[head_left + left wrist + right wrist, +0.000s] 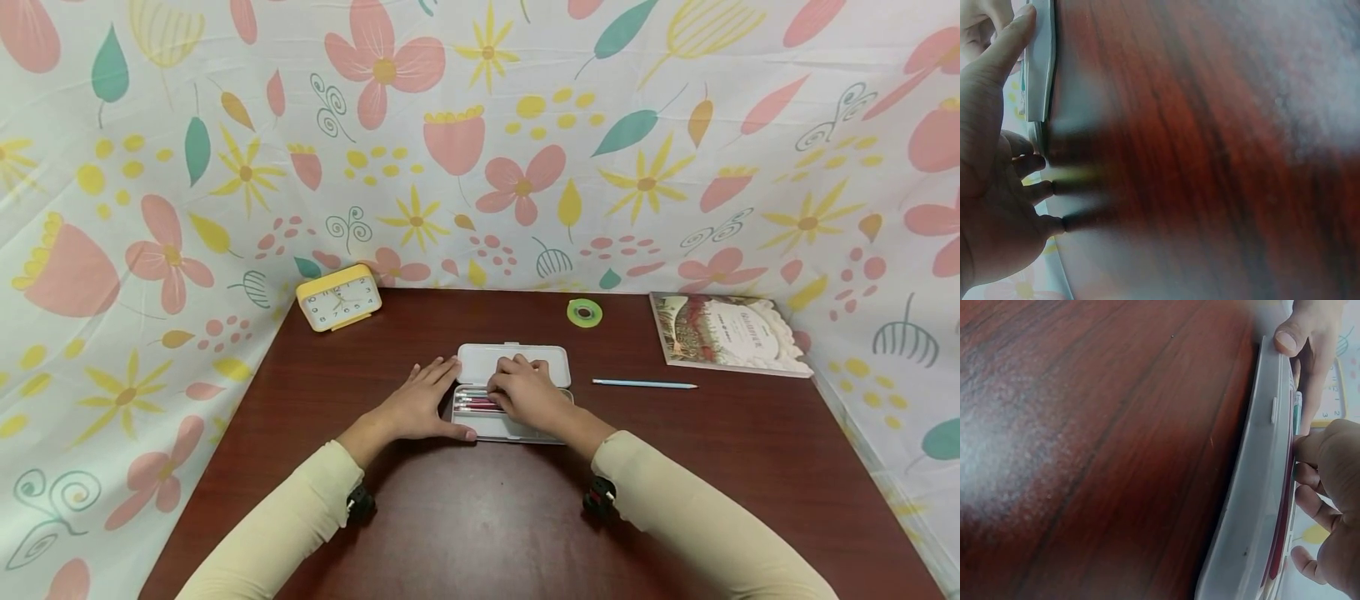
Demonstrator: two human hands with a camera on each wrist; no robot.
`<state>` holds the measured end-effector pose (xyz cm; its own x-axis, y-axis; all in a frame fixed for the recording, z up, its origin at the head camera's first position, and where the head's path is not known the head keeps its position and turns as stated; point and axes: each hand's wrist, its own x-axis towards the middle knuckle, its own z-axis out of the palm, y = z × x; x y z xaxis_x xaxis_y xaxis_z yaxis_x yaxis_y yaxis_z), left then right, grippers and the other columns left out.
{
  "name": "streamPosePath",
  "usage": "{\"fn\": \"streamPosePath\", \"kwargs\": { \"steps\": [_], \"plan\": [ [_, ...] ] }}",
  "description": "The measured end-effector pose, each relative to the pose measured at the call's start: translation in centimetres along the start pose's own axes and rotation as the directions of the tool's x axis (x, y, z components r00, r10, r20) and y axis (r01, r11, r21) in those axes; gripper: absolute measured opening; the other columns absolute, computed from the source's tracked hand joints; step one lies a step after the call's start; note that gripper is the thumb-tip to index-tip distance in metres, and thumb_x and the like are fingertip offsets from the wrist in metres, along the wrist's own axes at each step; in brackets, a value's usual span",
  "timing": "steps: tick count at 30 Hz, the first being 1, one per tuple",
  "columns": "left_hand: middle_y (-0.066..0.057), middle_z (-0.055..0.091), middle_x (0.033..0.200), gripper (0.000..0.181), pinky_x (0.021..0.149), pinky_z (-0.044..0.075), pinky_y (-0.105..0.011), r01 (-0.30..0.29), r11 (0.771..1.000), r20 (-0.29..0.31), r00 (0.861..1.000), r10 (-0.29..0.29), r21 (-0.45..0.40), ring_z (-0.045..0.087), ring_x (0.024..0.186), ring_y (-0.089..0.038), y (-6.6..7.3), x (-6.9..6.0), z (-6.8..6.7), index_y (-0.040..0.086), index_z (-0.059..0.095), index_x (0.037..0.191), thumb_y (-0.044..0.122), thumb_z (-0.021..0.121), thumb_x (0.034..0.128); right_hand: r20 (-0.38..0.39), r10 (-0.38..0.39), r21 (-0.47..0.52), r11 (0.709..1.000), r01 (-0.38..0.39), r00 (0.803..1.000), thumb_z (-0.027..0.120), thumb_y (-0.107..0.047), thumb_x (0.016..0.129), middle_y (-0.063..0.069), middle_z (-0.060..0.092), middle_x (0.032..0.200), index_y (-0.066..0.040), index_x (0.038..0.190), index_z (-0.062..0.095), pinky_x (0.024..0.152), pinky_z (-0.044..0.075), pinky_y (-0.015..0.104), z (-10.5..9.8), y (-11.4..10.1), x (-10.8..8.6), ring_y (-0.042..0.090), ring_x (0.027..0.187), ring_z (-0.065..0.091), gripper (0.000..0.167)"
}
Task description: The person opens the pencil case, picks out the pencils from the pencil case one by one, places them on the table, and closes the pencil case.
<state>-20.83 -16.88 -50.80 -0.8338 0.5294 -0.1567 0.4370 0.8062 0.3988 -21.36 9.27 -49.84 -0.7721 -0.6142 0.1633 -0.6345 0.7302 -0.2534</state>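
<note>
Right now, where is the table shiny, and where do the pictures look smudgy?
Head view: pale glare on the table, low in the middle; left wrist view: hazy shine at upper right, dark soft-edged streaks beside the left hand; right wrist view: grainy whitish glare at the left.

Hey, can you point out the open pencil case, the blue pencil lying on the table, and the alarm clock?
Pencil case (pixel 497 427): head view, bare front compartment.
Blue pencil (pixel 645 384): head view, middle of its shaft.
Alarm clock (pixel 342 303): head view, middle of its dial.
</note>
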Motion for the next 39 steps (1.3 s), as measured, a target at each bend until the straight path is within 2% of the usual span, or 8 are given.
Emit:
{"fn": "streamPosePath", "kwargs": {
  "steps": [8, 16, 22, 26, 35, 39],
  "plan": [
    [-0.009, 0.018, 0.187, 0.131, 0.139, 0.012, -0.065, -0.002, 1.000, -0.003, 1.000, 0.002, 0.000, 0.013, 0.174, -0.037, 0.0, 0.0, 0.0, 0.010, 0.022, 0.178, 0.083, 0.078, 0.0843, -0.014, -0.022, -0.022, 1.000, 0.022, 1.000, 0.078, -0.022, 0.106, -0.001, 0.063, 0.102, -0.020, 0.096, 0.073, 0.094, 0.050, 0.069, -0.3, -0.3, 0.0, 0.021, 0.093, 0.053, 0.011],
    [-0.010, 0.019, 0.187, 0.131, 0.139, 0.012, -0.066, -0.004, 1.000, -0.005, 1.000, 0.004, -0.005, 0.014, 0.174, -0.038, 0.2, -0.1, -0.1, 0.009, 0.022, 0.178, 0.082, 0.078, 0.0845, 0.012, -0.019, -0.068, 0.997, 0.020, 1.000, 0.076, -0.024, 0.107, 0.000, 0.067, 0.104, -0.020, 0.100, 0.070, 0.105, 0.048, 0.072, -0.7, -0.6, 0.0, 0.024, 0.102, 0.058, 0.010],
    [-0.011, 0.019, 0.187, 0.131, 0.139, 0.013, -0.066, -0.007, 1.000, -0.006, 1.000, 0.007, 0.000, 0.014, 0.174, -0.038, 0.3, -0.1, -0.1, 0.009, 0.022, 0.177, 0.082, 0.079, 0.0847, -0.004, -0.062, -0.106, 0.992, 0.061, 0.998, 0.078, -0.021, 0.105, -0.001, 0.070, 0.105, -0.019, 0.107, 0.077, 0.108, 0.048, 0.072, -1.2, -0.6, -0.2, 0.024, 0.105, 0.060, 0.003],
    [-0.010, 0.019, 0.187, 0.131, 0.139, 0.012, -0.065, -0.001, 1.000, -0.001, 1.000, 0.001, -0.004, 0.013, 0.174, -0.038, 0.3, -0.1, -0.2, 0.009, 0.022, 0.178, 0.081, 0.079, 0.0849, -0.011, -0.079, -0.140, 0.987, 0.077, 0.997, 0.079, -0.020, 0.104, -0.002, 0.069, 0.107, -0.022, 0.111, 0.081, 0.108, 0.048, 0.072, -1.3, -0.3, -0.4, 0.023, 0.106, 0.058, 0.007],
    [-0.009, 0.018, 0.187, 0.131, 0.140, 0.010, -0.065, 0.002, 1.000, 0.006, 1.000, -0.002, -0.014, 0.013, 0.175, -0.037, 0.3, -0.2, -0.3, 0.010, 0.021, 0.178, 0.082, 0.078, 0.0846, -0.105, -0.069, -0.156, 0.986, 0.052, 0.992, 0.084, -0.022, 0.100, -0.002, 0.064, 0.104, -0.022, 0.108, 0.082, 0.109, 0.048, 0.073, -2.0, 1.0, -1.2, 0.022, 0.103, 0.054, 0.008],
    [-0.009, 0.018, 0.187, 0.131, 0.140, 0.011, -0.065, -0.002, 1.000, 0.007, 1.000, 0.002, -0.016, 0.013, 0.175, -0.037, 0.3, -0.1, -0.3, 0.010, 0.022, 0.178, 0.082, 0.079, 0.0845, -0.140, -0.054, -0.157, 0.987, 0.032, 0.989, 0.085, -0.018, 0.100, -0.001, 0.063, 0.106, -0.020, 0.106, 0.082, 0.108, 0.048, 0.074, -2.5, 2.2, -1.9, 0.023, 0.102, 0.052, 0.007]
  ]
}}
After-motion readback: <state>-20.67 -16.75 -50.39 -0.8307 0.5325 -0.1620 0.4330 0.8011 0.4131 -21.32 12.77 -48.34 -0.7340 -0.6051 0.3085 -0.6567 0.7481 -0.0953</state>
